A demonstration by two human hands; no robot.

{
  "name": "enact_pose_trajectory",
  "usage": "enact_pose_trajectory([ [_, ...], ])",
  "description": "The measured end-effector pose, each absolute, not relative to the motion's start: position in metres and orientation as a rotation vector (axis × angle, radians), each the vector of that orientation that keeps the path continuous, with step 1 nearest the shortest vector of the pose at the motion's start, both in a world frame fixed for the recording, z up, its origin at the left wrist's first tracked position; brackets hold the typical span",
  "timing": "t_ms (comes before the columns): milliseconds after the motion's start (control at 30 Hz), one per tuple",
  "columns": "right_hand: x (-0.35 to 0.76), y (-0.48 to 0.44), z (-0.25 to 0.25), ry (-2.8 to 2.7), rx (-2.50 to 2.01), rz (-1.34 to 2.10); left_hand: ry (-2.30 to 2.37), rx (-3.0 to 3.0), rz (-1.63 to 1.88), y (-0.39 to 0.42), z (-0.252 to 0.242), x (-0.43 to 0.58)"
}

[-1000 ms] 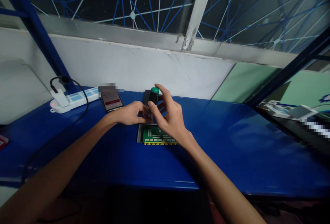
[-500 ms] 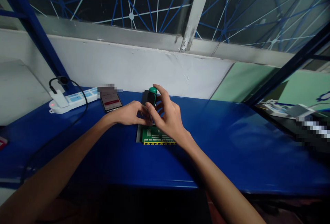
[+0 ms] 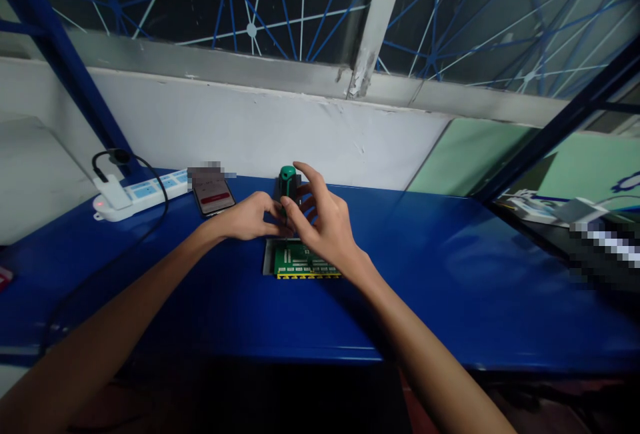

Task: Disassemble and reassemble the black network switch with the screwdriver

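Lying beneath the screwdriver [image 3: 288, 182], the circuit board [image 3: 304, 256] bears illegible labels [image 3: 299, 269].

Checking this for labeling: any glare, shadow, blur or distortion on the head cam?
Head view: soft glare on the blue table, with a shadow along the right forearm; head view: markings on the green circuit board too small to read; head view: pixel blocks over the top of the phone; head view: top-right corner of the frame falls dark.
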State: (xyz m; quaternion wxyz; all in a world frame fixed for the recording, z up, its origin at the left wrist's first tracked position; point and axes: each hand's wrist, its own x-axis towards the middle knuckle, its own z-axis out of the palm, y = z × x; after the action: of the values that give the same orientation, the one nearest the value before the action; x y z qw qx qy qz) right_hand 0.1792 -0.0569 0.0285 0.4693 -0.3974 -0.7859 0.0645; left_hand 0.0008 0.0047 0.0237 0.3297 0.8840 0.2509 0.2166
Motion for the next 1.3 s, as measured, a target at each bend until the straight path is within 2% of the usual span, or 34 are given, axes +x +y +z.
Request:
enact_pose_trajectory([
  [533, 0.1785, -0.0597, 0.0299, -1.922, -0.993, 0.118, 0.683, 2.331, 0.495, 0.0029, 0.0246, -0.0003],
  [800, 0.1798, -0.0571, 0.0291, -1.914, -0.995, 0.098, 0.768, 2.354, 0.565, 0.0047, 0.0205, -0.0004],
  [1300, 0.1810, -0.0591, 0.0316, -1.938, -0.991, 0.099, 0.657, 2.338, 0.444, 0.0054, 0.0228, -0.0030],
])
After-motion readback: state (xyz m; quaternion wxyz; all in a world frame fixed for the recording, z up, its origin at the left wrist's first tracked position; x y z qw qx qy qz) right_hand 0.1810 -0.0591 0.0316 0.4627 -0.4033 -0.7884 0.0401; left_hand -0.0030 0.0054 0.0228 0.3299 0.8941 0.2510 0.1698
